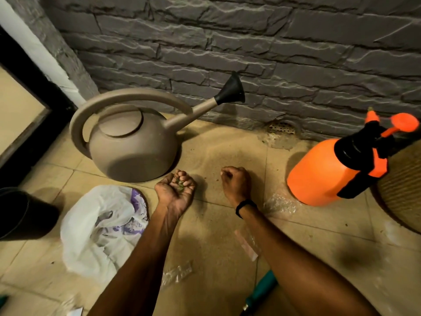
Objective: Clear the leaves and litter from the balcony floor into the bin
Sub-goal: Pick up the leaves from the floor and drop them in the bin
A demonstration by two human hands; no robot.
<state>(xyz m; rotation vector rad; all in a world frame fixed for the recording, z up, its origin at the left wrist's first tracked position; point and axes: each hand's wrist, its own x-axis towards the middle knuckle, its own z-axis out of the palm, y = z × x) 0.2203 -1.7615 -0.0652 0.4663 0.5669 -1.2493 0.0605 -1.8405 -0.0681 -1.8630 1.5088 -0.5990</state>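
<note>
My left hand [176,187] is palm up over the tiled floor, its fingers curled round a small clump of green leaf bits [180,185]. My right hand [235,182], with a black band on the wrist, hovers low over the tiles with curled fingers; I cannot tell whether it pinches anything. Litter lies around: a crumpled white and purple plastic bag [100,229] at the left, clear wrappers [281,205] [176,273] and a pinkish wrapper strip [246,245]. A dark bin [25,215] stands at the far left.
A taupe watering can [129,142] stands just behind my left hand. An orange pressure sprayer [337,165] and a woven basket [403,188] are at the right. A grey stone wall with a floor drain [281,128] closes the back. A teal handle [262,288] lies below my right arm.
</note>
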